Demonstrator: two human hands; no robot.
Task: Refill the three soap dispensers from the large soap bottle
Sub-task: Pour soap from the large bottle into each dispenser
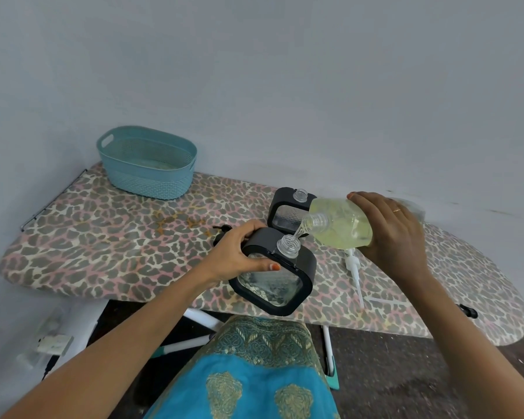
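My left hand (235,257) grips a black-framed clear soap dispenser (277,278) and holds it tilted above the front edge of the ironing board (103,237). My right hand (389,231) holds the large soap bottle (341,226) of pale yellow liquid, tipped leftward. A clear stream runs from its neck into the dispenser's open threaded mouth (288,245). A second black dispenser (288,211) with an open neck stands on the board just behind. A third dispenser is not visible.
A teal plastic basket (147,163) sits at the board's far left. A white pump with its tube (355,272) lies on the board below the bottle. A black pump part (221,229) lies behind my left hand, another (469,311) at the right edge.
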